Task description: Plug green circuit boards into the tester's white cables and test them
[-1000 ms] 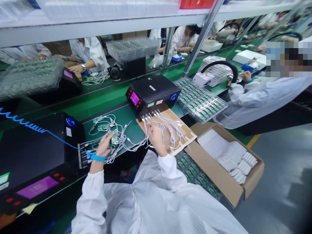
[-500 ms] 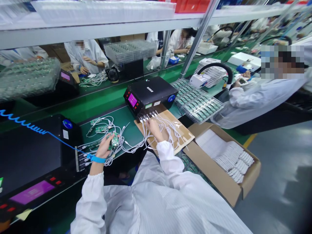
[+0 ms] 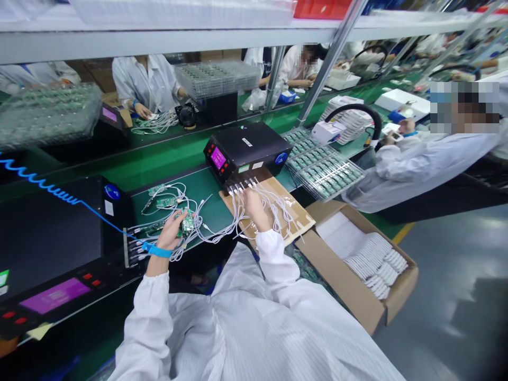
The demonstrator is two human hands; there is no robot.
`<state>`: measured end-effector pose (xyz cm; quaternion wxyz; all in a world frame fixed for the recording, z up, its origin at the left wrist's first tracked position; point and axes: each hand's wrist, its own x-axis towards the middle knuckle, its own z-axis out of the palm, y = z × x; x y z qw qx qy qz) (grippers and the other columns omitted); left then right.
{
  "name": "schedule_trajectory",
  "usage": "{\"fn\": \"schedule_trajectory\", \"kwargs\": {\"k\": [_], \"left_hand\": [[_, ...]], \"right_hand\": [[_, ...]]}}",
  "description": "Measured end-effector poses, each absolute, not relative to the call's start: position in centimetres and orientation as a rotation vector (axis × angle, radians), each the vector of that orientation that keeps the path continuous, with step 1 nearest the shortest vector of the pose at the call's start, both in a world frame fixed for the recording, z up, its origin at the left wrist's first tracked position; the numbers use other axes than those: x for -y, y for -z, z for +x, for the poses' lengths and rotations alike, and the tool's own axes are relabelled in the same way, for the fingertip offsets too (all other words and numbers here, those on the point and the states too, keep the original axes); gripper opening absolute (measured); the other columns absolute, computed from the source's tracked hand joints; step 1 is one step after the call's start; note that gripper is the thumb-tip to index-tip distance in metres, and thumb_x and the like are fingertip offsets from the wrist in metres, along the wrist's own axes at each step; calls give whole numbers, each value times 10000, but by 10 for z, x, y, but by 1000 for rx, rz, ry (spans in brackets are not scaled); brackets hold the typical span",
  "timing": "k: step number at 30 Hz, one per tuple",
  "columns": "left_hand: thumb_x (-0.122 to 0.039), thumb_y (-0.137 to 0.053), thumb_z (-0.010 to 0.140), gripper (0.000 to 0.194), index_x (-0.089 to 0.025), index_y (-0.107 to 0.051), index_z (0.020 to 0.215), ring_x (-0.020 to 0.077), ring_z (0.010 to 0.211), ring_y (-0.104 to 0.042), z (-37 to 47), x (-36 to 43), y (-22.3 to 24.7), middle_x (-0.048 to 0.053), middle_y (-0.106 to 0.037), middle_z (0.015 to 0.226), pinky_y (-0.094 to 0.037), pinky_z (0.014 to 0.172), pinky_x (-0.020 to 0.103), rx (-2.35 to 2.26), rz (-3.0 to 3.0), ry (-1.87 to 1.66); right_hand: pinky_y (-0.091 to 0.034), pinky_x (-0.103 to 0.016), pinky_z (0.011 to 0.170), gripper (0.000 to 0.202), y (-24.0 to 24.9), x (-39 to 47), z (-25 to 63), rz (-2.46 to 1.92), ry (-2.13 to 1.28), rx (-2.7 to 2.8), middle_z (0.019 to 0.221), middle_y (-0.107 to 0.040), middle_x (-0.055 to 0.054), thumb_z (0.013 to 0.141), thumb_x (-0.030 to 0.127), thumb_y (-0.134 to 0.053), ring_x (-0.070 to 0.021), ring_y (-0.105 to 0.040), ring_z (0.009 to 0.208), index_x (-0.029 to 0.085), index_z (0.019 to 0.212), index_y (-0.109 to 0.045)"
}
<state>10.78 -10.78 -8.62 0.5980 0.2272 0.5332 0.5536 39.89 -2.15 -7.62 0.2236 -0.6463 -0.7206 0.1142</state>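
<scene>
My left hand (image 3: 170,233), with a blue wrist strap (image 3: 157,251), is closed on a green circuit board (image 3: 187,222). More boards (image 3: 166,202) lie just beyond it among white cables (image 3: 216,235). My right hand (image 3: 254,203) is closed at the row of white cable plugs (image 3: 238,188) on the front of a black tester (image 3: 248,148) with a pink screen. Its fingertips are partly hidden, but they appear to pinch one of the cable plugs. Under that hand lies a brown cardboard sheet (image 3: 291,233), with cables strung over it.
A second black tester (image 3: 59,233) stands at the left. Right of the far tester are clear trays of boards (image 3: 325,169). An open carton (image 3: 341,275) holds white packs. A shelf (image 3: 166,45) runs overhead; co-workers in white coats (image 3: 428,169) sit nearby.
The view has shifted slightly. My right hand stays by the tester's plugs, and my left hand still holds the circuit board. A co-worker across the bench has moved their arms apart.
</scene>
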Motion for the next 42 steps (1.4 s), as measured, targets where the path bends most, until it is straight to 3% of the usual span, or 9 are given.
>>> {"fn": "schedule_trajectory", "kwargs": {"k": [4, 8, 12, 19, 24, 28, 34, 37, 42], "left_hand": [[-303, -833, 796, 316, -189, -652, 1027, 234, 875, -759, 111, 113, 78, 83, -786, 919, -596, 767, 306, -1194, 535, -1296], [-279, -822, 809, 284, -200, -646, 1018, 247, 862, -766, 113, 114, 72, 70, -782, 873, -605, 741, 316, -1204, 521, -1311], [-285, -830, 804, 316, -202, -644, 1045, 252, 874, -768, 113, 113, 71, 62, -782, 864, -606, 752, 318, -1208, 513, -1301], [-362, -871, 767, 515, -206, -613, 1184, 228, 846, -766, 104, 114, 78, 75, -792, 944, -597, 766, 321, -1256, 499, -1270], [-334, -883, 752, 444, -197, -633, 1092, 225, 870, -762, 102, 115, 78, 62, -788, 900, -596, 772, 305, -1211, 490, -1304], [-324, -892, 741, 405, -193, -650, 1038, 219, 827, -762, 100, 116, 75, 50, -784, 868, -599, 756, 306, -1198, 446, -1344], [-382, -837, 810, 341, -161, -706, 1034, 191, 759, -750, 94, 110, 86, 68, -788, 891, -589, 698, 279, -1165, 426, -1409], [-323, -814, 828, 289, -143, -699, 1021, 177, 657, -719, 94, 99, 95, 73, -775, 842, -566, 617, 271, -1145, 406, -1450], [-279, -791, 841, 274, -169, -655, 1052, 155, 582, -676, 89, 70, 101, 25, -735, 741, -536, 576, 256, -1148, 337, -1629]], "right_hand": [[-487, -324, 903, 393, 89, 73, 377, -1617, -280, 2136, 1203, -695, -140, 1002, 120, -384, -229, -668, 1012, 166, 1322, -606], [-533, -325, 847, 425, 121, 114, 341, -1516, -433, 2514, 1395, -577, -132, 987, 216, -579, -211, -702, 984, 228, 1410, -549], [-518, -292, 815, 272, 139, 116, 326, -1571, -477, 2544, 1279, -625, -100, 1028, 339, -574, -193, -708, 979, 223, 1270, -622], [-468, -250, 836, 151, 141, 102, 325, -1506, -527, 2467, 1118, -690, -61, 1021, 259, -568, -172, -691, 982, 201, 1092, -688], [-478, -256, 834, 260, 141, 98, 319, -1579, -515, 2319, 1169, -663, -98, 1007, 154, -505, -175, -680, 959, 198, 1176, -698], [-477, -267, 878, 261, 137, 85, 311, -1606, -612, 2289, 1123, -709, -134, 965, 112, -532, -205, -698, 980, 174, 1043, -772], [-490, -299, 869, 296, 122, 37, 268, -1699, -814, 1953, 1004, -790, -154, 1010, 405, -586, -270, -740, 1022, 167, 1023, -762], [-506, -343, 892, 293, 118, 18, 245, -1800, -857, 1765, 1106, -778, -206, 948, 384, -687, -307, -734, 1083, 135, 1095, -724], [-540, -309, 865, 205, 123, 18, 235, -1436, -1039, 1542, 997, -813, -112, 889, 282, -708, -224, -759, 958, 169, 1060, -709]]}}
